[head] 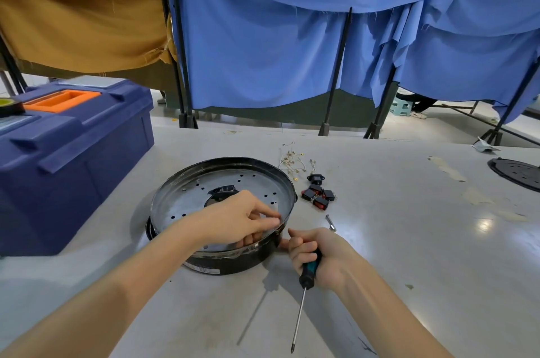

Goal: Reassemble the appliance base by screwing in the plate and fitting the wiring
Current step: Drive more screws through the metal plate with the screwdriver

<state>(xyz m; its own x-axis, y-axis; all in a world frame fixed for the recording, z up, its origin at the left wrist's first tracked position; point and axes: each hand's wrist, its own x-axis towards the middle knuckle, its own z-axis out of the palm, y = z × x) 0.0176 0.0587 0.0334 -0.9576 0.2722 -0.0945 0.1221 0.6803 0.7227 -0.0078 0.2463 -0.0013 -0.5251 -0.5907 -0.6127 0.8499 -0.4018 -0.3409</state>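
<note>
A round black appliance base (233, 265) sits on the grey table, with a perforated silver metal plate (198, 194) lying tilted in its top. My left hand (242, 217) reaches across the plate and its fingers curl over the plate's near right rim. My right hand (318, 255) rests on the table just right of the base and grips a screwdriver (304, 296) by its teal-and-black handle, shaft pointing toward me. Thin loose wires (292, 162) lie beyond the base. Black and red rocker switches (318, 195) lie right of the base.
A large blue toolbox (73, 159) with an orange tray stands at the left. A small metal bit (330, 223) lies right of the base. Another black perforated disc (517, 173) sits at the far right edge. Blue and tan cloth screens hang behind the table.
</note>
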